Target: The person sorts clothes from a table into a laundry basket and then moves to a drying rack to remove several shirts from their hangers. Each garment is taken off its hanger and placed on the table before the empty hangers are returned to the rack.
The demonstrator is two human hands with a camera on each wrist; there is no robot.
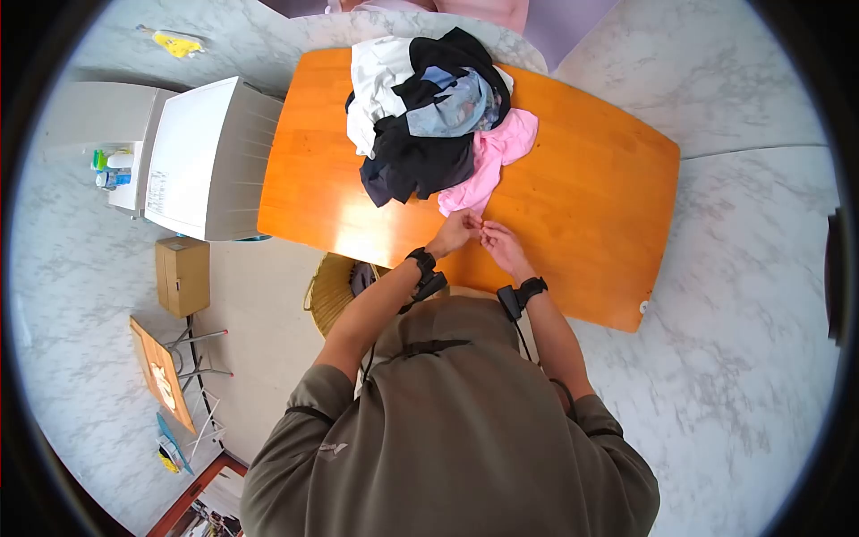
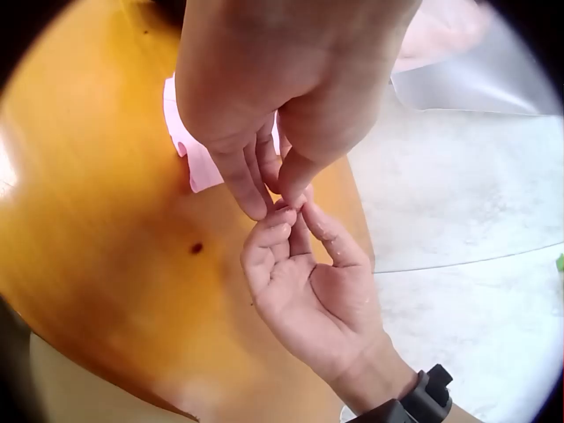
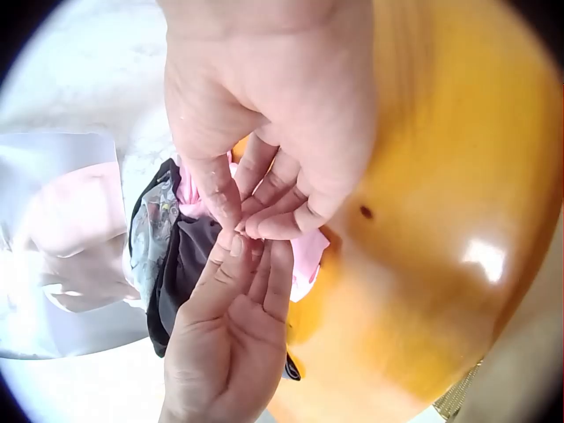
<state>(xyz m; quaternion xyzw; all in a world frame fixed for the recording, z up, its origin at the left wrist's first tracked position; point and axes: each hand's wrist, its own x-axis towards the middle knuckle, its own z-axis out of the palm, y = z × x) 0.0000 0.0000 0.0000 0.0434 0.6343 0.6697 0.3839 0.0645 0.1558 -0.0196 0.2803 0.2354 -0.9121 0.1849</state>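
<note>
In front of the chest, at the near edge of the clothes pile, the fingertips of both hands meet. The left hand [image 1: 455,233] comes in from the left with its fingers loosely bent. Bent in a similar way, the right hand [image 1: 504,249] faces palm up in the left wrist view, thumb and fingertips against the left fingertips. No object shows between them. Just beyond lies a pink garment [image 1: 497,154], crumpled under a black garment [image 1: 403,161]. A white garment [image 1: 376,82] and a light blue patterned cloth [image 1: 455,109] top the heap.
The pile sits on an orange wooden table [image 1: 591,179] with a glossy top. Left of it stand a white appliance [image 1: 190,157] and a cardboard box [image 1: 183,276]. A woven basket [image 1: 333,291] is under the table's near edge. A small folding table [image 1: 163,374] stands farther left.
</note>
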